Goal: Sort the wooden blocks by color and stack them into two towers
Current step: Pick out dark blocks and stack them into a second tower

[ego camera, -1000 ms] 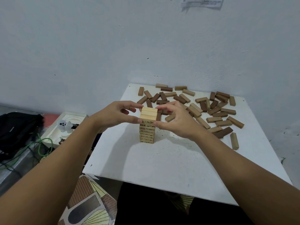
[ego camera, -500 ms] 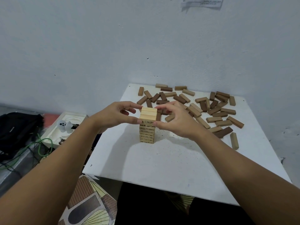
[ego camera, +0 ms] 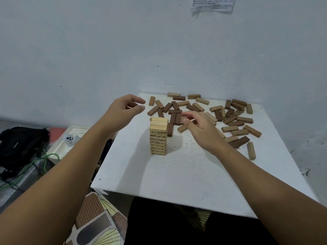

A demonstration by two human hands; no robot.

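one pale tower [ego camera: 158, 136], two hands [ego camera: 122, 110], one table [ego camera: 177, 174]

I see a pale yellow tower [ego camera: 158, 137] with black numbers printed on its block ends, on the white, dark-speckled table [ego camera: 185, 174]. Along the table's far edge lie tan and dark brown loose blocks [ego camera: 230, 119].

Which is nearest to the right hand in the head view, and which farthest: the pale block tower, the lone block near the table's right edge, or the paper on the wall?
1. Pale block tower, just left of the right hand.
2. Lone block, right, by the table's edge.
3. Paper, high on the wall.
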